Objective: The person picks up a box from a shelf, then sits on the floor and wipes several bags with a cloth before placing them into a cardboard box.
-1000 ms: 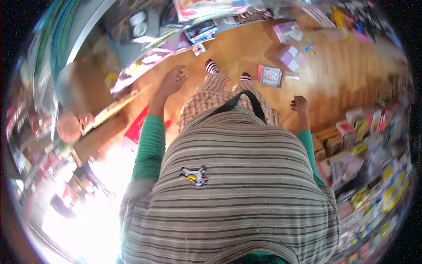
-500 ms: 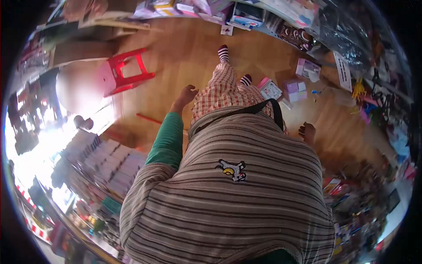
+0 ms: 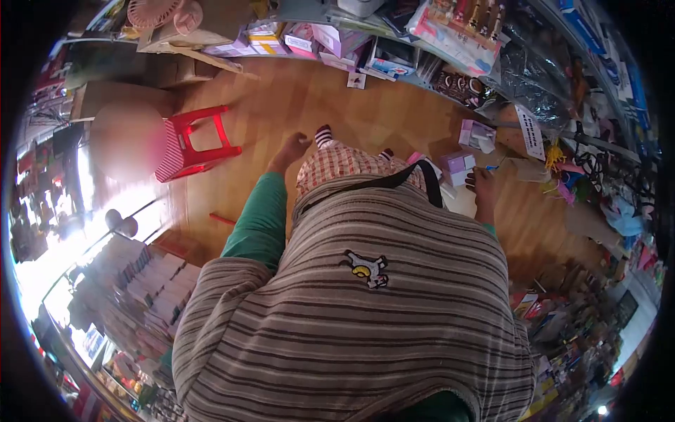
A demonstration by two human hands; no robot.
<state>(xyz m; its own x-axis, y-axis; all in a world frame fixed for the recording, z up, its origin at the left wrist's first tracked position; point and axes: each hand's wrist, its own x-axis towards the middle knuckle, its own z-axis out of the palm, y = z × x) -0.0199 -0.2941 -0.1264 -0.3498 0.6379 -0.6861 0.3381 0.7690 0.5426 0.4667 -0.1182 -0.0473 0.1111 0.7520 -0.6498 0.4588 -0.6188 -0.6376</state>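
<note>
My left hand [image 3: 292, 149] hangs over the wooden floor beside my checked trousers [image 3: 337, 165], its fingers loosely bent and nothing in them. On the other side, my right hand [image 3: 482, 184] has its fingers a little apart and holds nothing visible. It overlaps the edge of a lilac and white box [image 3: 458, 167] on the floor in this view. A second lilac box [image 3: 478, 135] with white material at its opening lies farther ahead. My striped apron [image 3: 351, 316] fills the lower middle, and its black strap [image 3: 394, 181] crosses the waist.
A red plastic stool [image 3: 204, 144] stands ahead to the left, next to a blurred round patch. Boxed goods [image 3: 302, 39] line a low shelf ahead. Packed items and a white printed sign [image 3: 529, 132] are on the right. Stacked white goods [image 3: 140, 281] sit at lower left.
The shelf, stool and boxes now sit lower in the view. My right hand has moved forward, up to the lilac box; my left hand has shifted slightly left.
</note>
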